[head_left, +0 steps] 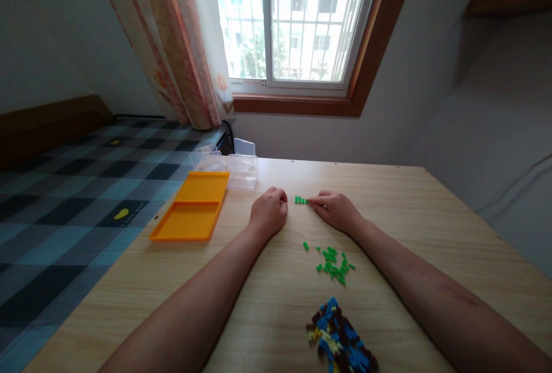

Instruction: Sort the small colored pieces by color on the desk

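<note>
Green toy bricks (299, 200) run from the nearer right hand (335, 208) toward the left hand (269, 210). I cannot tell either's pinch.

Table (409, 195) across lower frame; bed (107, 189) left, window (297, 22) top center. Tray (190, 220) on table, left of center, boxes (244, 177) behind it. Brick row (299, 200) mid-frame between left hand (269, 210) and right hand (336, 209); loose bricks (338, 272) below, second pile (342, 338) bottom.

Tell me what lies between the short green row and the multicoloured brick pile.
The loose green bricks lie between them, as the head view shows.
</note>
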`<control>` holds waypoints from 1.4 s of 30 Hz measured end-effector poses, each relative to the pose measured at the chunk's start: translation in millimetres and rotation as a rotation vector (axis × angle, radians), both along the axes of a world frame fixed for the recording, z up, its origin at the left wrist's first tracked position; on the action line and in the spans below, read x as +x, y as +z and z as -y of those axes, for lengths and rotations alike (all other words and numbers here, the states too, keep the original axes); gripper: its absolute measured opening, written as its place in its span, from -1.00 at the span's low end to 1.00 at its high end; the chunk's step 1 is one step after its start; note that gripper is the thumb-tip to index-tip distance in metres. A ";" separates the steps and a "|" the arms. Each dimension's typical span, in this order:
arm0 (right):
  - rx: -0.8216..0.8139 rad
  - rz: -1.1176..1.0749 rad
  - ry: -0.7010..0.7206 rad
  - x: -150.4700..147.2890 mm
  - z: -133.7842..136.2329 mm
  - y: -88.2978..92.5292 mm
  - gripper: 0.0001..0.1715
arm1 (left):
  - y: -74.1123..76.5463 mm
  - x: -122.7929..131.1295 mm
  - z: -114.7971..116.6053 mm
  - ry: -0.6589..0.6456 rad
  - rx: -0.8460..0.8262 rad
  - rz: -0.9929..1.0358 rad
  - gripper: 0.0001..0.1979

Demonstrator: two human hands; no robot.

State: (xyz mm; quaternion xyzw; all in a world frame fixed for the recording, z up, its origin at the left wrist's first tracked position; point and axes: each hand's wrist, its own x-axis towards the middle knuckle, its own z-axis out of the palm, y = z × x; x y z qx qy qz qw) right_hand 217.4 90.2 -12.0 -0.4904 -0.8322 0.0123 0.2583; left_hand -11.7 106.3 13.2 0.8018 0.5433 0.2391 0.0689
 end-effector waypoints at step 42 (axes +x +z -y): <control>-0.200 -0.148 -0.082 9.9 3.5 11.6 -0.89 | -0.8 -1.5 0.2 -0.010 0.009 0.009 -0.86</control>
